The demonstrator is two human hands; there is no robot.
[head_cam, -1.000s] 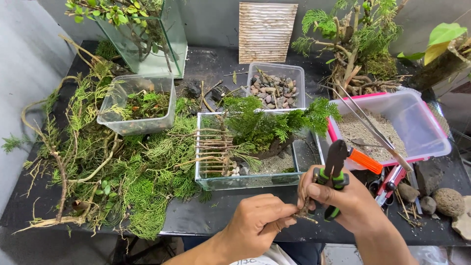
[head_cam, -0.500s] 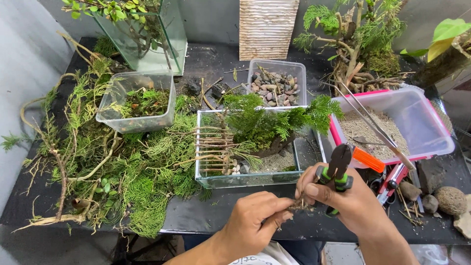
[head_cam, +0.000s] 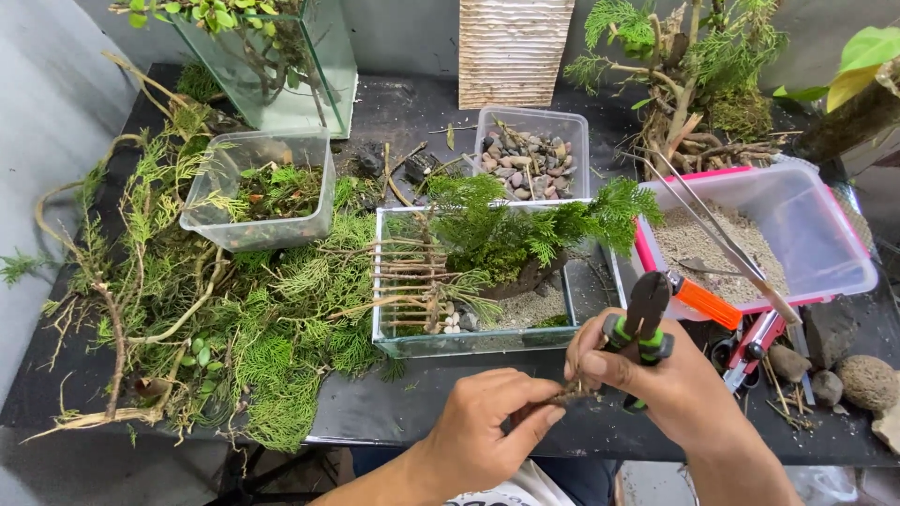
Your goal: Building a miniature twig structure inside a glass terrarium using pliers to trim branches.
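Black table [head_cam: 403,412], work surface, crowded w/ planting stuff arranged in an arc around the person so all is within reach.

Loose cut greenery and bare twisted branches [head_cam: 187,319] heaped on left side, prob. as a stock pile; spills over table edge.

Pink-rimmed clear tub [head_cam: 848,248] at right, holds pale sand; long metal tweezers [head_cam: 722,239] rest slanted across its rim, tips kept off the table.

Rectangular glass tank [head_cam: 469,342] dead centre, nearest the hands: the piece in work. Inside: ladder-like twig fence [head_cam: 403,281] at left, green fern-like plant [head_cam: 525,225] over dark base, small pebbles at bottom.

Tall glass container [head_cam: 319,66] w/ leafy plant, back left. Clear plastic tub [head_cam: 234,225] of moss and bits beside the heap. Clear tub of mixed pebbles [head_cam: 531,155] behind tank. Ribbed pale board [head_cam: 511,47] upright at back, no markings seen. No labels or signs visible on any container.

Right hand [head_cam: 675,384]: grip closed round black cutters w/ green bands [head_cam: 642,328], blades up, while its fingertips also pinch one end of a small twig [head_cam: 558,398].

Left hand [head_cam: 478,436]: grip narrow, pinching other end of the twig. Twig held just in front of tank, above table edge.

Orange-handled tool [head_cam: 708,302], red tool, round stones [head_cam: 867,379] at right.
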